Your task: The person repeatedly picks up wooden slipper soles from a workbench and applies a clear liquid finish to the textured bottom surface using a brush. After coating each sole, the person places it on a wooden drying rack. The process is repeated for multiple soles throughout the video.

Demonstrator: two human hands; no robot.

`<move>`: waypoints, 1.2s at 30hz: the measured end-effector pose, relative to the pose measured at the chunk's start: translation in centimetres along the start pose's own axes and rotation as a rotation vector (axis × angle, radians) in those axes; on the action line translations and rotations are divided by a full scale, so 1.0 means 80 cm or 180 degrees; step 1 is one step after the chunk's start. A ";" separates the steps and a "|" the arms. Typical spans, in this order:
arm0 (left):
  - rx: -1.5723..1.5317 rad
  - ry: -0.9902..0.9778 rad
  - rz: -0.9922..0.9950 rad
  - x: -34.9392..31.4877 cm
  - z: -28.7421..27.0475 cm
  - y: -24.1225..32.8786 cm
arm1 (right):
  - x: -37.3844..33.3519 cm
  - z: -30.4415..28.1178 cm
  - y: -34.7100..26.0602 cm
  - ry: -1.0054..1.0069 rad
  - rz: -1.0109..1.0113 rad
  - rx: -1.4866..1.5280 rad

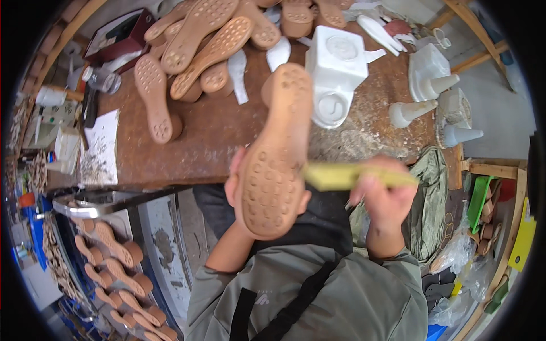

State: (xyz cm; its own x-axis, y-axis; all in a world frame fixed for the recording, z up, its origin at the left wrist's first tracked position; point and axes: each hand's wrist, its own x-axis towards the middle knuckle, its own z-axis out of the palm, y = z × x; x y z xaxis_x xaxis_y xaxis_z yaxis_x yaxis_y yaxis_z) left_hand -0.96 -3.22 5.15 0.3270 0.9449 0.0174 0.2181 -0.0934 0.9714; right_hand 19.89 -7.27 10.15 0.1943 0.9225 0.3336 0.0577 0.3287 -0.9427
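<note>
A tan heeled shoe sole [277, 165] is upright in front of me, its dimpled underside facing up and its toe end toward me. My left hand [233, 181] grips it from behind; fingers show at both edges and the palm is hidden. In my right hand [384, 199] is a flat yellow tool [335, 175], blurred by motion, so its kind does not show. The tool's left end meets or nearly meets the sole's right edge, near the middle; actual contact cannot be told.
More tan soles [202, 42] are heaped at the back of the brown worktable [199, 145]. A white plastic container [338, 57] stands behind the held sole, with nozzle bottles [412, 112] to its right. Several soles [122, 270] sit on a rack at lower left.
</note>
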 end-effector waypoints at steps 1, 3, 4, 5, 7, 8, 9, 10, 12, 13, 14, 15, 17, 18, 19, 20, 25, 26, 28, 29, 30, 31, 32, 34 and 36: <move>0.1751 0.0371 0.0609 0.007 0.005 -0.016 | 0.010 -0.008 0.007 0.0642 0.0516 0.0238; 0.2444 0.1047 0.1388 0.029 0.019 -0.050 | 0.035 -0.034 0.050 0.1018 0.0619 -0.0164; 0.1441 0.1303 0.1479 0.039 0.024 -0.069 | 0.040 -0.040 0.070 0.0936 0.0654 -0.0302; 0.0435 0.1519 0.1530 0.047 0.025 -0.080 | 0.042 -0.045 0.090 0.0856 0.0708 -0.0439; 0.1051 0.1140 0.1509 0.047 0.011 -0.084 | 0.047 -0.050 0.112 0.0688 0.0423 -0.1027; 0.1633 0.0957 0.1396 0.042 0.001 -0.075 | 0.050 -0.050 0.120 0.0563 0.0090 -0.1469; 0.1653 0.0937 0.1372 0.042 0.001 -0.076 | 0.052 -0.049 0.125 0.0432 -0.0243 -0.1908; 0.1674 0.0915 0.1349 0.042 0.000 -0.078 | 0.052 -0.048 0.123 0.0444 -0.0027 -0.1978; 0.0951 0.1143 0.1452 0.041 0.007 -0.088 | 0.052 -0.049 0.129 0.0432 0.0001 -0.1897; 0.0761 0.1209 0.1494 0.041 0.009 -0.090 | 0.052 -0.049 0.132 0.0428 0.0015 -0.1856; 0.0906 0.1174 0.1510 0.041 0.008 -0.088 | 0.053 -0.049 0.134 0.0413 0.0045 -0.1839; 0.1052 0.1138 0.1527 0.042 0.009 -0.088 | 0.054 -0.049 0.136 0.0400 0.0074 -0.1822; 0.1253 0.1122 0.1606 0.045 0.013 -0.092 | 0.055 -0.049 0.142 0.0431 0.0156 -0.1678; 0.1353 0.1117 0.1651 0.047 0.015 -0.094 | 0.054 -0.050 0.146 0.0475 0.0210 -0.1553; 0.1350 0.1105 0.1659 0.048 0.016 -0.097 | 0.054 -0.050 0.149 0.0520 0.0264 -0.1428; 0.1349 0.1101 0.1665 0.049 0.018 -0.100 | 0.055 -0.052 0.148 0.0610 0.0634 -0.1078; 0.1707 0.1179 0.1832 0.053 0.022 -0.103 | 0.061 -0.064 0.136 0.0979 0.1258 -0.0084; 0.1849 0.1197 0.1798 0.050 0.022 -0.099 | 0.061 -0.064 0.129 0.0880 0.1392 -0.0162; 0.2200 0.1166 0.1653 0.046 0.020 -0.089 | 0.056 -0.059 0.101 0.0680 0.1650 -0.0266; 0.2396 0.1122 0.1542 0.044 0.021 -0.083 | 0.051 -0.056 0.085 0.0641 0.1645 -0.0207; 0.2592 0.1075 0.1491 0.042 0.021 -0.075 | 0.049 -0.043 0.066 0.0696 0.1458 0.0028; 0.2785 0.1032 0.1444 0.041 0.021 -0.066 | 0.046 -0.028 0.048 0.0755 0.1277 0.0264; 0.2912 0.0978 0.1501 0.043 0.023 -0.057 | 0.039 -0.011 0.034 0.0680 0.1171 0.0324; 0.2766 0.0926 0.1450 0.034 0.026 -0.044 | 0.028 0.024 0.013 0.0554 0.0937 0.0431; 0.2174 0.0975 0.1230 0.023 0.034 -0.034 | 0.023 0.046 0.009 0.0093 0.0551 0.0364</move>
State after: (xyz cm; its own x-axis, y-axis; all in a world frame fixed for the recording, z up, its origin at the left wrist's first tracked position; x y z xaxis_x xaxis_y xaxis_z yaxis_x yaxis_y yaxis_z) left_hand 1.58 -2.13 1.92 0.2505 0.8415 0.4786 0.6827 -0.5041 0.5290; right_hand 16.71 -4.65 10.15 0.2203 0.9614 0.1648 -0.0901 0.1883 -0.9780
